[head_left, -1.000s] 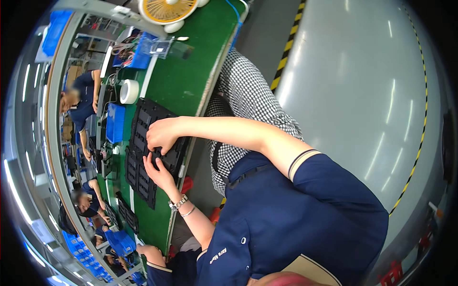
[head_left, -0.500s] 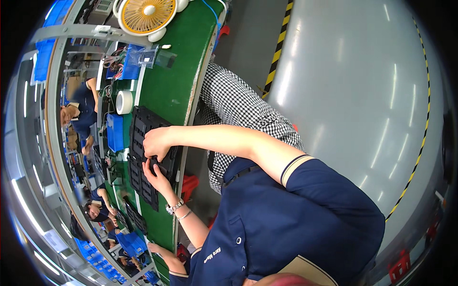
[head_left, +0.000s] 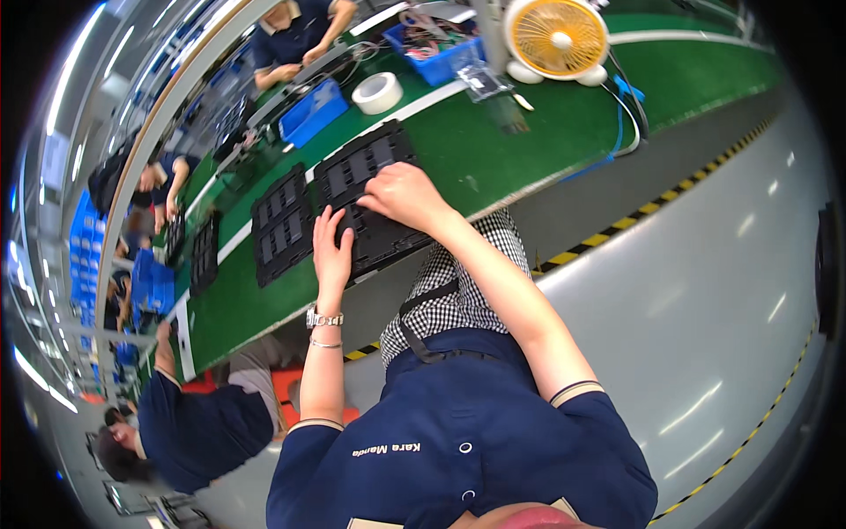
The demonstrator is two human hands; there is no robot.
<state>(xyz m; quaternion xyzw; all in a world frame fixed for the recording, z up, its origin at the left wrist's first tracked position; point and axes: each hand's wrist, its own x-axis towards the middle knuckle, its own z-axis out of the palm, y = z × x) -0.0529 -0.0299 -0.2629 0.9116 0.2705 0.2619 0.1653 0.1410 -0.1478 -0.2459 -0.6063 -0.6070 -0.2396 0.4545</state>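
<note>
Two black panels (head_left: pixel 280 231) were laid side by side on the green tabletop (head_left: pixel 546 150): the right panel (head_left: pixel 366 163) was placed up against the near edge, and the left panel (head_left: pixel 284 210) was set just beside it, toward the left end. The left hand (head_left: pixel 333 251) was held over the right panel's left side with fingers extended and thumb spread. The right hand (head_left: pixel 405 196) was lowered over that panel with its fingers bent; whether anything small was pinched there could not be told. The two hands were held apart.

By its look, the right panel was judged to be stiff moulded plastic, fairly light for its breadth and perhaps a little slippery. Its thin ribs seemed more easily snapped than its outer frame, so it was judged best taken by both side rims.

Compared with half a second earlier, the view had been turned, the near edge being shown at a gentler slant. A wider gap was seen between the fingertips, and a co-worker (head_left: pixel 207 432) farther left along that edge was shown more fully.
</note>
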